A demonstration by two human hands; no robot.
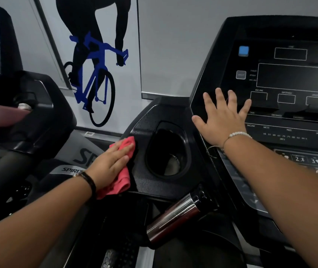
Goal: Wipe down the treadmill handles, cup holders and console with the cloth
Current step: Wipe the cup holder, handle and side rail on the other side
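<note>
Pressing the pink cloth [122,172] flat under my left hand [109,164] on the tray edge, the cup holder [166,151] lies just right; my right hand [222,120] rests open on the console [289,78].

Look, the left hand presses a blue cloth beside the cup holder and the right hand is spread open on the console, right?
Only the colour is wrong: the cloth is pink, not blue, as the head view shows. The left hand does press it beside the cup holder, and the right hand is spread open on the console.
</note>
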